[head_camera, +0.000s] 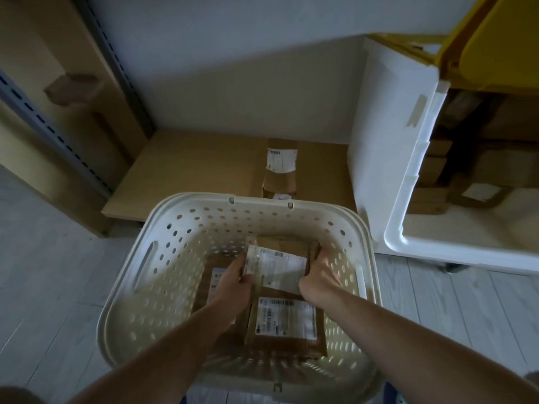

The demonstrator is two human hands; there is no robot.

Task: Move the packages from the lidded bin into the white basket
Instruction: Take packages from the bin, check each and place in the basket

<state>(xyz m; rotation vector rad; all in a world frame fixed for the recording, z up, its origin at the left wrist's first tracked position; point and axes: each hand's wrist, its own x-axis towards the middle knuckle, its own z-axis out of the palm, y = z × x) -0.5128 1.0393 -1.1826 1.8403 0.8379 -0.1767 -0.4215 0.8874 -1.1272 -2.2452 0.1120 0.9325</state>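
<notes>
1. Low in the frame, the white basket (186,225), perforated and with slot handles, sits on the pale plank floor (49,272) and takes up most of the lower centre.
2. At right, the lidded bin (388,158) stands just beside the basket, its yellow lid (495,39) raised at the upper right; brown packages are stacked inside against its far wall.
3. Behind the basket, a flat cardboard sheet (204,167) lies on the floor with one labelled parcel (281,170) resting on it.
4. Inside the basket, a labelled package (287,319) lies flat nearest the camera.
5. Beyond it, the held package (280,263) is gripped from both sides, low in the basket over other parcels.
6. Closed on its left edge is the left hand (233,282); the right hand (319,274) clasps its right edge.
</notes>
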